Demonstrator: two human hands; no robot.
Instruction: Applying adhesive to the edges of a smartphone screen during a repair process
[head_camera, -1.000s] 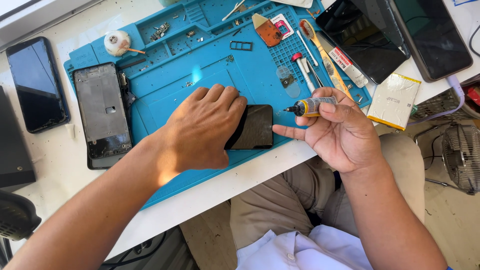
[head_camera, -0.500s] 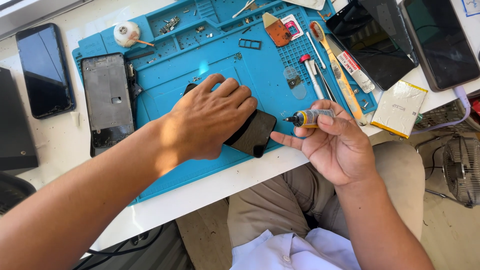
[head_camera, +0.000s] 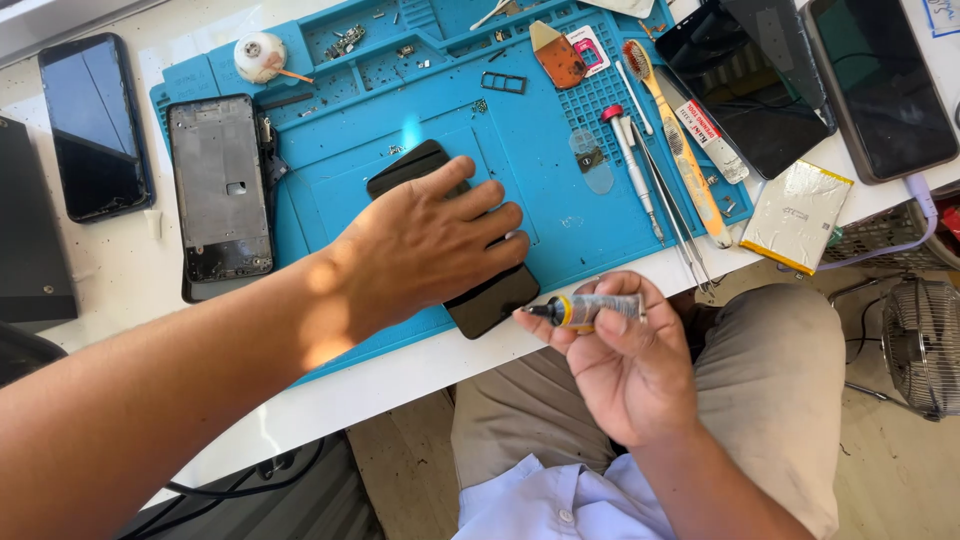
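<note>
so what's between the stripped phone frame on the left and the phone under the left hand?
Head view: only bare blue mat between the phone frame and the black phone under the left hand, apart from a few tiny specks.

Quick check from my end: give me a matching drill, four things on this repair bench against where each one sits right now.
Things:
1. black phone
2. small glue tube with yellow collar
3. grey phone frame
4. yellow-handled brush

Places:
A. left end of the blue silicone work mat
B. pinched in the right hand, off the table edge
C. under the left hand, mid-mat
D. right side of the mat, beside the tweezers

Pairs: 1-C, 2-B, 3-A, 4-D
</note>
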